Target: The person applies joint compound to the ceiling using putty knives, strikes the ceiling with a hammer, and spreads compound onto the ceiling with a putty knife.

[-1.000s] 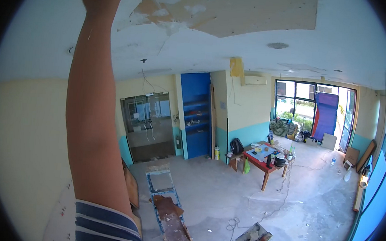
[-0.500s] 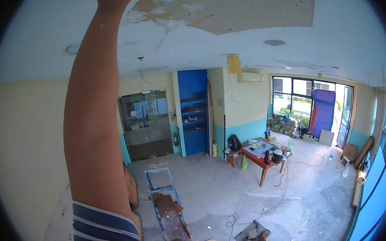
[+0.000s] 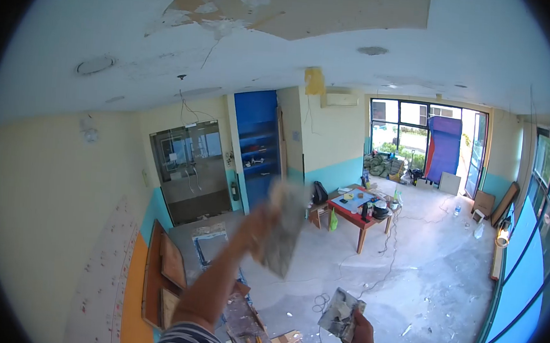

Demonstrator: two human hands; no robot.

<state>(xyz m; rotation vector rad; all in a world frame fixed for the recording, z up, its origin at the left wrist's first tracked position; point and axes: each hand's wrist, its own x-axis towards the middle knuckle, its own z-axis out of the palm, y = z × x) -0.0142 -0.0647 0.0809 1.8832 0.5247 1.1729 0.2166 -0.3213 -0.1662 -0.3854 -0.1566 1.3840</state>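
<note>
My left hand (image 3: 259, 229), blurred by motion, is closed on a flat grey plate (image 3: 284, 236) in the middle of the view, with a pale blurred patch at its top. Lower right, my right hand (image 3: 360, 333) grips a flat metal plate (image 3: 340, 316) by its right edge. Whitish and grey paste lies on that plate. The two plates are apart, the left one higher. Overhead, the pale ceiling (image 3: 264, 56) has a rough patched panel (image 3: 318, 12).
Below stands a plank-topped, blue-stained frame (image 3: 248, 322). A red-edged table (image 3: 362, 221) carries bottles and other items. Boards (image 3: 156, 278) lean at the left wall. Cables (image 3: 322, 302) and debris lie on the floor. Glass doors (image 3: 189, 165) and blue shelves (image 3: 257, 138) are behind.
My left arm has come down from the ceiling to mid-view, bringing the grey plate into sight. My right hand and its plate have shifted slightly left and up. The view has shifted too.
</note>
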